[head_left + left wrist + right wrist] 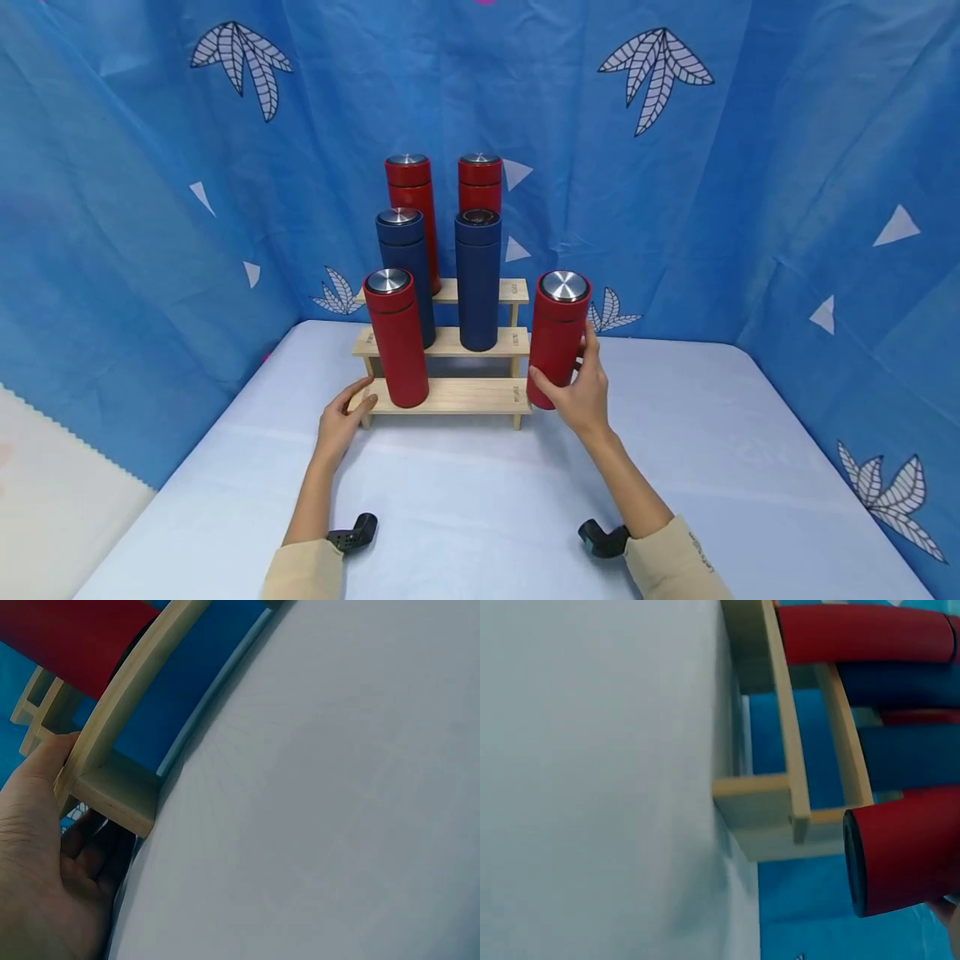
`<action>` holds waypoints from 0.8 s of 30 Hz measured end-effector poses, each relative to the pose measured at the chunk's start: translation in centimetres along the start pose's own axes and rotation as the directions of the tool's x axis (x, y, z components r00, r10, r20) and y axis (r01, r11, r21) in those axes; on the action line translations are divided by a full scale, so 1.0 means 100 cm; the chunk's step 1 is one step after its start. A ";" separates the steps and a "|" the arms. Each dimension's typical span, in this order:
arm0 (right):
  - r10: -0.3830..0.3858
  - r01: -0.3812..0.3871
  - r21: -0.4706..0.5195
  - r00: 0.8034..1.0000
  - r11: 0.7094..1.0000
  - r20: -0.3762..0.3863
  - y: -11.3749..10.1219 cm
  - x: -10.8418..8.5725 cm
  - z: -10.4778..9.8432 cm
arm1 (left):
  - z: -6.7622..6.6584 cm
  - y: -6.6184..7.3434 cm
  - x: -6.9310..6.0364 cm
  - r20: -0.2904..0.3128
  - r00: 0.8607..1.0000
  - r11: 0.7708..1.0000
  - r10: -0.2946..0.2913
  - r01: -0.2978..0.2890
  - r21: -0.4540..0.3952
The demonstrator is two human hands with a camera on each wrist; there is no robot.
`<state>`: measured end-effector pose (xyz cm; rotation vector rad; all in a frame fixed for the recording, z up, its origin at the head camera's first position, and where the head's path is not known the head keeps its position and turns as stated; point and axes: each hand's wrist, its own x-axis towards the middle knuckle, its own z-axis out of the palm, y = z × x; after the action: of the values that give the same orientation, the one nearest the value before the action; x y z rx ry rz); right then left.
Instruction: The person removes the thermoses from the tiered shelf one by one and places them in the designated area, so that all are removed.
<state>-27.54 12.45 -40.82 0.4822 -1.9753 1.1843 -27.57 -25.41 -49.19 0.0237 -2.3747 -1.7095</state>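
Observation:
My right hand (588, 398) grips a red bottle (557, 333) upright, just off the right end of the wooden rack's lowest shelf (465, 396). In the right wrist view the base of that bottle (907, 851) hangs beside the rack, apart from the shelf end. My left hand (339, 423) holds the left end of the lowest shelf; in the left wrist view its thumb lies on the board (112, 712), with the other fingers beneath. Another red bottle (401, 350) stands on the left part of that shelf.
Two blue bottles, left (408, 275) and right (477, 283), stand on the middle shelf. Two red bottles, left (412, 187) and right (480, 179), stand on the top shelf. The rack stands on a white table (465, 500) before a blue curtain (555, 83).

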 end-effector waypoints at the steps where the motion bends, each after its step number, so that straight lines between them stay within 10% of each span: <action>1: 0.011 -0.011 0.001 1.000 1.000 -0.017 0.003 0.005 -0.003 | 0.000 0.000 0.000 0.001 1.000 1.000 0.002 -0.002 0.001; 10: 0.183 -0.184 0.030 0.983 0.983 0.016 0.043 0.035 -0.009 | -0.001 0.001 -0.003 0.000 1.000 1.000 0.001 -0.001 -0.001; 24: 0.268 -0.266 -0.031 0.960 0.964 0.082 0.089 0.027 0.013 | 0.001 0.001 -0.002 -0.001 1.000 1.000 0.018 -0.018 -0.006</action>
<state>-35.52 15.93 -44.20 0.2645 -2.1745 1.3260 -27.34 -25.25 -49.15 0.0023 -2.3617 -1.7088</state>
